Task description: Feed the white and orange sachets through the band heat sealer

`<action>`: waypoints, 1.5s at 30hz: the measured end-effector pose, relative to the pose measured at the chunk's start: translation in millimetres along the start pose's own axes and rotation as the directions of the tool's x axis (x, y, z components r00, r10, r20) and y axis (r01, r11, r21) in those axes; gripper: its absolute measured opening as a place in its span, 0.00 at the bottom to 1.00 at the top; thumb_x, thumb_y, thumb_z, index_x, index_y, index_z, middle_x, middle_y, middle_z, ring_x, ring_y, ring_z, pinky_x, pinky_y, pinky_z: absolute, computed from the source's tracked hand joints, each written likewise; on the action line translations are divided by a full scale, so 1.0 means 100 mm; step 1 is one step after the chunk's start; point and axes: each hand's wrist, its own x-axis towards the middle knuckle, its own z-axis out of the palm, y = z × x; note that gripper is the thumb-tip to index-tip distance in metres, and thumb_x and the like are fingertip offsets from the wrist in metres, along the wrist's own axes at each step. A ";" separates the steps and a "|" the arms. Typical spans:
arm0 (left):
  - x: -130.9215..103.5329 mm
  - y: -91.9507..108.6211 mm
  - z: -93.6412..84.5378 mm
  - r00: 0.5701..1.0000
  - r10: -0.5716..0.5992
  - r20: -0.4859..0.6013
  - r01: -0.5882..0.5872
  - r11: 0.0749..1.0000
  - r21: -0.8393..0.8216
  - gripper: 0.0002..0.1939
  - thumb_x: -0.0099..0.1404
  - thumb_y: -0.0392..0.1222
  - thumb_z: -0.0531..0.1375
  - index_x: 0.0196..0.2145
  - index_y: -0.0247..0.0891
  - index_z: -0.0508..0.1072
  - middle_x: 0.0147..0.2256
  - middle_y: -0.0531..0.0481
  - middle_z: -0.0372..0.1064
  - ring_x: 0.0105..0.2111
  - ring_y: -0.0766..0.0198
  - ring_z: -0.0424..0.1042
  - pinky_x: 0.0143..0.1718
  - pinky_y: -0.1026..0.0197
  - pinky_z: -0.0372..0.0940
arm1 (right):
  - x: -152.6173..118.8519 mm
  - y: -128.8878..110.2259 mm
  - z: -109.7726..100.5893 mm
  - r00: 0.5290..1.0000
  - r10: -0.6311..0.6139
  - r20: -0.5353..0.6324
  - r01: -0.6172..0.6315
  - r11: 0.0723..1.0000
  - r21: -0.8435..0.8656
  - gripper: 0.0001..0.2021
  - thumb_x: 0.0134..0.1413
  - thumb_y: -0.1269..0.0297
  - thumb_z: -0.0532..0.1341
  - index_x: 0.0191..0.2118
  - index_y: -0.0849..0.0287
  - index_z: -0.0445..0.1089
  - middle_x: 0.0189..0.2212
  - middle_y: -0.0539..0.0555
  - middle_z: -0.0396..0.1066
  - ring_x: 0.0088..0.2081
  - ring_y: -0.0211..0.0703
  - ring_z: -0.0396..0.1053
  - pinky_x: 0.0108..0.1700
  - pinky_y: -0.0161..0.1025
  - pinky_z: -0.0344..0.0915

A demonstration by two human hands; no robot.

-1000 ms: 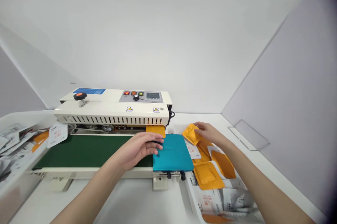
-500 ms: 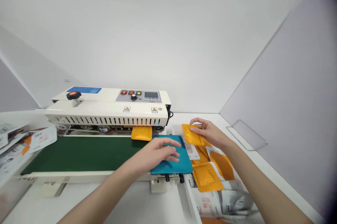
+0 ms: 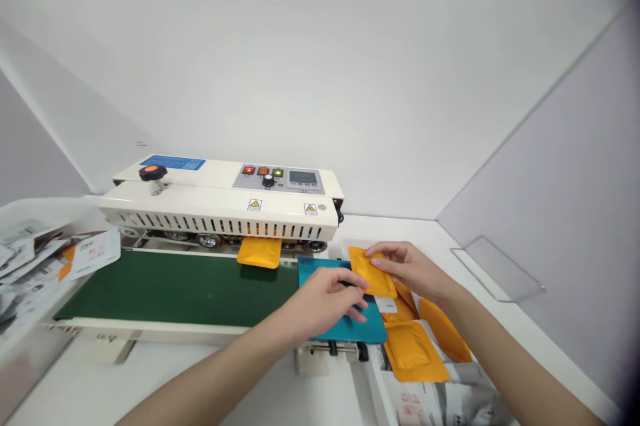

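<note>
My right hand (image 3: pixel 407 269) pinches an orange-yellow sachet (image 3: pixel 369 271) by its upper right side, above the right end of the machine. My left hand (image 3: pixel 335 299) is over the teal plate (image 3: pixel 327 331), its fingers apart. Its index fingertip is at the sachet's lower left edge; whether it touches is unclear. A second sachet (image 3: pixel 260 253) of the same colour sticks out from the cream band sealer (image 3: pixel 220 203), above the green conveyor belt (image 3: pixel 190 289).
To the right, a white bin (image 3: pixel 379 389) holds orange-yellow sachets (image 3: pixel 415 353) and white printed packets (image 3: pixel 417 405). Another bin (image 3: pixel 37 203) of packets stands at the left. A wire stand (image 3: pixel 500 269) is on the table by the right wall panel.
My left hand has moved right, up to the sachet in my right hand. The sachet in the sealer has travelled left along the belt. The view has shifted slightly.
</note>
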 end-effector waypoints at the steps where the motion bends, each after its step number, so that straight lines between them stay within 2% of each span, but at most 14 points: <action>1: 0.00 0.00 0.00 1.000 0.001 0.000 -0.001 1.000 -0.005 0.11 0.62 0.39 0.56 0.41 0.33 0.74 0.35 0.43 0.74 0.28 0.67 0.73 0.39 0.59 0.66 | 0.00 0.00 -0.01 1.000 -0.013 -0.013 0.012 1.000 -0.024 0.13 0.47 0.56 0.68 0.38 0.55 0.76 0.34 0.52 0.75 0.29 0.40 0.69 0.32 0.38 0.66; 5: -0.03 0.04 0.00 1.000 -0.023 -0.011 0.022 0.999 -0.039 0.12 0.63 0.39 0.56 0.41 0.32 0.74 0.35 0.43 0.73 0.27 0.67 0.72 0.38 0.60 0.65 | -0.01 -0.02 -0.02 0.998 -0.050 -0.028 0.048 0.996 -0.082 0.15 0.47 0.54 0.68 0.40 0.56 0.75 0.35 0.54 0.73 0.30 0.40 0.67 0.30 0.37 0.65; 12: -0.01 0.04 -0.01 1.000 -0.008 -0.008 0.008 0.997 -0.082 0.12 0.63 0.37 0.55 0.41 0.30 0.74 0.35 0.41 0.73 0.27 0.67 0.72 0.38 0.60 0.66 | -0.02 -0.06 0.01 0.998 -0.064 0.014 0.065 0.996 -0.061 0.18 0.49 0.54 0.67 0.46 0.54 0.72 0.48 0.57 0.70 0.36 0.43 0.69 0.33 0.38 0.67; 17: 0.02 -0.01 -0.01 0.999 -0.009 -0.034 0.006 0.996 -0.086 0.15 0.63 0.36 0.55 0.47 0.31 0.71 0.36 0.41 0.74 0.28 0.67 0.73 0.39 0.59 0.66 | -0.01 -0.04 0.00 0.998 -0.063 0.030 0.065 0.997 -0.041 0.17 0.49 0.54 0.67 0.45 0.54 0.73 0.49 0.57 0.70 0.39 0.45 0.69 0.35 0.40 0.68; 21: 0.01 -0.01 -0.01 1.000 -0.007 -0.030 0.004 0.996 -0.093 0.13 0.63 0.37 0.55 0.45 0.30 0.72 0.37 0.39 0.74 0.28 0.67 0.73 0.39 0.60 0.66 | -0.02 -0.05 0.00 0.998 -0.051 0.041 0.053 0.997 -0.054 0.20 0.47 0.53 0.68 0.46 0.55 0.73 0.46 0.58 0.71 0.39 0.47 0.70 0.38 0.43 0.69; 24: 0.00 0.01 0.00 0.998 -0.030 -0.051 0.024 0.994 -0.105 0.14 0.64 0.36 0.55 0.45 0.29 0.71 0.37 0.39 0.74 0.27 0.68 0.72 0.38 0.60 0.66 | -0.04 -0.08 0.00 0.996 -0.044 0.073 0.046 0.999 -0.019 0.20 0.50 0.53 0.66 0.48 0.55 0.72 0.43 0.57 0.72 0.40 0.48 0.70 0.41 0.44 0.69; 27: 0.00 0.00 0.00 0.998 -0.036 -0.059 0.029 0.992 -0.124 0.14 0.63 0.36 0.55 0.46 0.30 0.70 0.36 0.40 0.74 0.27 0.67 0.73 0.36 0.60 0.66 | -0.03 -0.10 -0.02 0.999 -0.029 0.034 0.030 0.999 -0.025 0.17 0.53 0.53 0.64 0.47 0.54 0.72 0.43 0.56 0.72 0.41 0.47 0.70 0.43 0.45 0.69; 30: 0.02 -0.05 -0.01 0.998 -0.032 -0.062 0.022 0.987 -0.161 0.14 0.63 0.36 0.55 0.46 0.30 0.69 0.35 0.40 0.74 0.29 0.64 0.74 0.37 0.59 0.66 | 0.00 -0.06 -0.09 0.999 -0.031 -0.027 0.028 0.993 -0.118 0.17 0.56 0.51 0.60 0.46 0.55 0.71 0.41 0.56 0.73 0.42 0.48 0.71 0.46 0.46 0.68; 33: 0.05 -0.08 -0.02 0.998 -0.017 -0.064 0.006 0.984 -0.178 0.14 0.63 0.36 0.55 0.46 0.31 0.69 0.35 0.40 0.73 0.33 0.61 0.75 0.39 0.58 0.67 | 0.04 0.05 -0.18 0.997 -0.043 -0.061 0.019 0.941 -0.339 0.17 0.55 0.51 0.60 0.45 0.55 0.70 0.43 0.57 0.73 0.45 0.51 0.70 0.49 0.48 0.66; 37: 0.05 -0.09 -0.02 0.998 -0.003 -0.061 -0.008 0.985 -0.175 0.14 0.63 0.37 0.55 0.46 0.31 0.69 0.35 0.40 0.74 0.36 0.59 0.75 0.40 0.57 0.68 | 0.03 0.19 -0.23 0.994 0.101 0.039 -0.055 0.786 -0.616 0.24 0.47 0.54 0.64 0.52 0.54 0.66 0.48 0.58 0.69 0.45 0.52 0.69 0.47 0.47 0.67; 39: 0.05 -0.09 -0.02 0.998 -0.006 -0.059 -0.004 0.984 -0.179 0.14 0.63 0.37 0.56 0.46 0.31 0.69 0.36 0.39 0.74 0.37 0.58 0.75 0.40 0.57 0.68 | 0.01 0.23 -0.23 0.985 0.150 0.089 -0.052 0.738 -0.673 0.30 0.43 0.56 0.67 0.55 0.53 0.64 0.50 0.58 0.66 0.45 0.51 0.68 0.47 0.45 0.67; 42: 0.05 -0.09 -0.02 0.998 -0.009 -0.055 -0.001 0.983 -0.182 0.14 0.63 0.37 0.56 0.46 0.31 0.69 0.36 0.39 0.74 0.37 0.58 0.75 0.40 0.56 0.68 | -0.01 0.23 -0.21 0.982 0.175 0.070 -0.071 0.686 -0.724 0.36 0.38 0.59 0.69 0.56 0.53 0.61 0.52 0.58 0.63 0.48 0.52 0.66 0.47 0.43 0.65; 45: 0.05 -0.10 -0.02 0.999 -0.001 -0.052 -0.008 0.983 -0.184 0.14 0.63 0.37 0.56 0.46 0.31 0.69 0.37 0.39 0.73 0.36 0.59 0.75 0.39 0.56 0.69 | -0.01 0.21 -0.19 0.980 0.189 0.067 -0.082 0.686 -0.723 0.35 0.37 0.61 0.68 0.55 0.54 0.60 0.47 0.57 0.66 0.44 0.51 0.67 0.44 0.42 0.66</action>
